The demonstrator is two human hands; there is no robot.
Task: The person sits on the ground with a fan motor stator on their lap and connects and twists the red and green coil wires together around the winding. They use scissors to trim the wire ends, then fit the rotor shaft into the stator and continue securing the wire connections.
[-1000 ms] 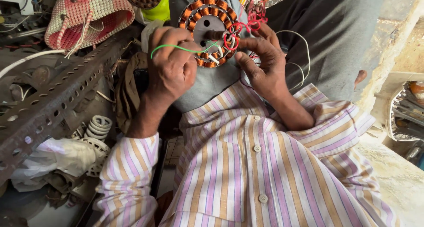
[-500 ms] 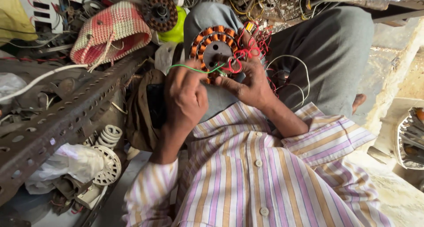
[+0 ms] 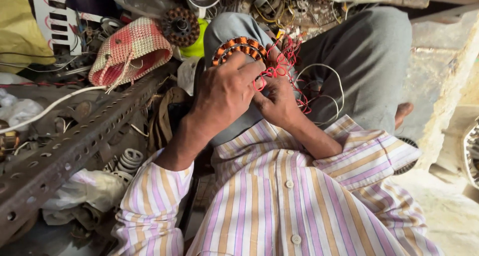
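A round motor stator (image 3: 234,47) with orange copper windings rests on my left knee. My left hand (image 3: 224,94) lies over its front, fingers curled on it, hiding most of its face. My right hand (image 3: 278,100) grips the stator's right side and is tangled in loose red wires (image 3: 284,61). White wires (image 3: 332,94) loop over my grey trouser leg to the right. A green wire seen earlier is hidden.
A perforated steel angle bar (image 3: 75,146) runs diagonally at left. A pink woven basket (image 3: 130,51), a second dark stator (image 3: 180,25) and a yellow-green object lie beyond it. White plastic bags (image 3: 80,191) and coil springs (image 3: 130,160) sit at lower left. A stone ledge (image 3: 439,91) stands at right.
The view shifted, so the stator and hands sit lower in frame. My left hand moved over the stator's face and covers it. The green wire is no longer visible.
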